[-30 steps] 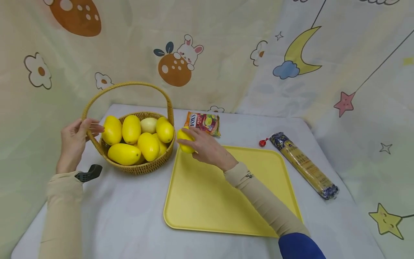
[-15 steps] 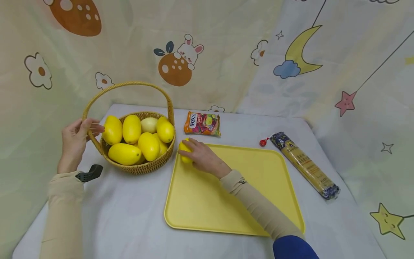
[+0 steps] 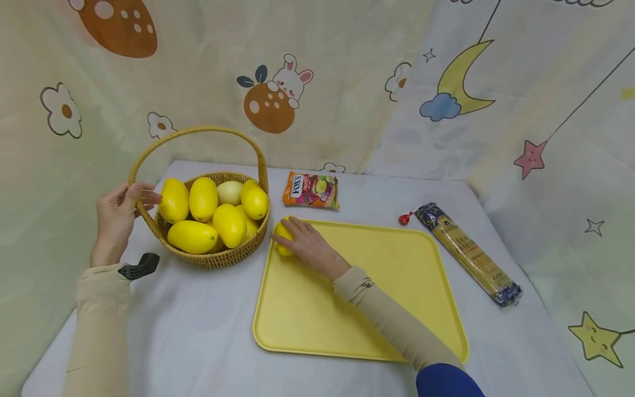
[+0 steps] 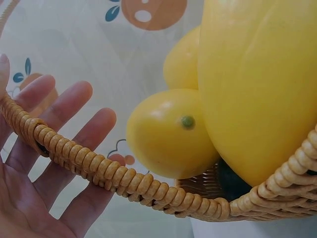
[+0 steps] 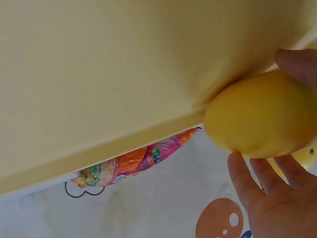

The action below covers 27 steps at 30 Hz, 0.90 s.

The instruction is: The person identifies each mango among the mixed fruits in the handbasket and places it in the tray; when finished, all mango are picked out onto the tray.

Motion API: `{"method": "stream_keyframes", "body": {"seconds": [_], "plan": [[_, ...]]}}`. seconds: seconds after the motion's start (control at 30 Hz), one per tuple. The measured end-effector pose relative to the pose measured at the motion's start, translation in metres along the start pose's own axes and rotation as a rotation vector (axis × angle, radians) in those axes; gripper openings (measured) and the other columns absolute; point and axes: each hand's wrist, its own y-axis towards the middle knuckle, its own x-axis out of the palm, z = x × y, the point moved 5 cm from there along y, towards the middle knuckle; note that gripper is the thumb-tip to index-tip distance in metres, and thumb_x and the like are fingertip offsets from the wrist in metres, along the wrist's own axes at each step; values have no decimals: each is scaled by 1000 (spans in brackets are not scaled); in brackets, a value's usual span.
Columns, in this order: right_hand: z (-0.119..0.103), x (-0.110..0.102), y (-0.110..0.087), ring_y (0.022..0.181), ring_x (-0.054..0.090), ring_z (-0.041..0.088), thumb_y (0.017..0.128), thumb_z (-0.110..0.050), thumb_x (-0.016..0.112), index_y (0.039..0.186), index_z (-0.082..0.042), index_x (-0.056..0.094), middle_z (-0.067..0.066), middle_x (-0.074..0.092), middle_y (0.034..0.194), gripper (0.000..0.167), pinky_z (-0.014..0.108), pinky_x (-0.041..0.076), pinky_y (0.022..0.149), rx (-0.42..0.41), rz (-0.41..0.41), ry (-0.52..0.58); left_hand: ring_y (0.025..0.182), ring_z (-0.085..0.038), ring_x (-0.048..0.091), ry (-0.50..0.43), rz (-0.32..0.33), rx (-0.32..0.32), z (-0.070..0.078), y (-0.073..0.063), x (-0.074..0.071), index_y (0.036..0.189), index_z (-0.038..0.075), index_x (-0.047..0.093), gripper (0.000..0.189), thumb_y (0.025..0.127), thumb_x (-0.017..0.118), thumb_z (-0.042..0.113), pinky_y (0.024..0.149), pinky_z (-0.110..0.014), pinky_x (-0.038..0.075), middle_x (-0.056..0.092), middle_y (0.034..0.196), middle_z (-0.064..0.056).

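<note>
In the head view, my right hand point(image 3: 315, 249) grips a yellow mango point(image 3: 283, 238) at the back left corner of the yellow tray point(image 3: 342, 336). The right wrist view has that mango point(image 5: 257, 116) between the thumb and the fingers, low against the tray's edge. My left hand point(image 3: 116, 218) touches the left side of the wicker basket's handle point(image 3: 198, 130). In the left wrist view its fingers point(image 4: 67, 106) are spread and nearly straight behind the handle. Several mangoes point(image 3: 203, 198) and a paler, greenish-yellow fruit point(image 3: 230, 193) fill the basket point(image 3: 218, 260).
A bag of FOX'S fruit candy point(image 3: 311, 190) lies behind the tray. To the tray's right are a small red-wrapped candy point(image 3: 404, 219) and a long packet of noodles point(image 3: 468, 253). White cloth point(image 3: 198, 331) covers the table, with a patterned curtain point(image 3: 342, 94) behind.
My right hand has brought the mango down and towards me, from beside the candy bag to the tray's corner, uncovering the bag. The left hand has stayed at the basket's handle.
</note>
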Motion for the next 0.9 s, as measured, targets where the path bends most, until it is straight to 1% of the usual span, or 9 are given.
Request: {"method": "stream_keyframes", "body": {"seconds": [0.13,0.2,0.27,0.33,0.4,0.5,0.63,0.77,0.9], "plan": [[0,-4,0,137,32,35,92,-9,63,144,-21,42,19,33,148,57,47,40,107,13,-39,34,82,-6,65,-27,-2,1,-1,1,0,109,2,64,35,95,56,32,74,-10,52,71,84,8],[1,-8,0,137,32,34,89,-5,65,144,-20,41,18,31,148,61,46,40,107,20,-41,50,81,-6,65,-46,-2,6,-1,1,-1,109,1,63,34,95,57,31,74,-10,52,72,84,7],[4,-14,1,137,32,33,87,-2,66,143,-20,42,17,30,148,64,45,41,106,36,-39,56,81,-6,65,-44,-2,7,-1,0,-1,109,0,63,35,95,56,31,74,-10,52,72,84,8],[8,-22,2,137,32,33,84,0,67,143,-19,43,17,30,149,67,46,41,106,56,-24,77,82,-6,65,-51,-3,7,-1,0,-1,109,0,63,35,94,56,31,74,-10,52,72,84,7],[13,-30,4,135,34,32,83,1,67,143,-19,43,17,31,148,68,44,42,106,76,-1,86,82,-6,65,-34,-4,5,-1,0,0,110,0,63,36,95,56,32,74,-10,52,71,84,8],[21,-41,7,131,40,31,80,1,69,142,-16,43,18,35,146,70,41,45,102,86,56,138,82,-6,65,-43,-5,6,0,0,0,109,1,63,35,94,56,31,74,-10,52,71,84,8],[27,-49,11,127,44,30,79,0,71,141,-14,44,18,39,143,69,38,48,96,90,106,199,82,-5,65,-46,-6,6,-1,0,0,109,1,63,35,94,56,31,74,-10,52,71,84,8],[27,-55,20,124,47,29,82,-4,71,142,-14,44,17,41,142,66,38,47,97,105,98,225,82,-5,65,-35,-8,5,-1,1,0,111,-2,62,38,95,56,32,74,-10,51,71,85,8],[18,-61,37,117,51,26,85,-14,72,141,-14,44,14,43,140,63,35,48,95,95,73,256,81,-6,65,-24,-8,4,-1,1,0,112,-2,61,39,95,56,33,74,-9,51,71,85,9]]}}
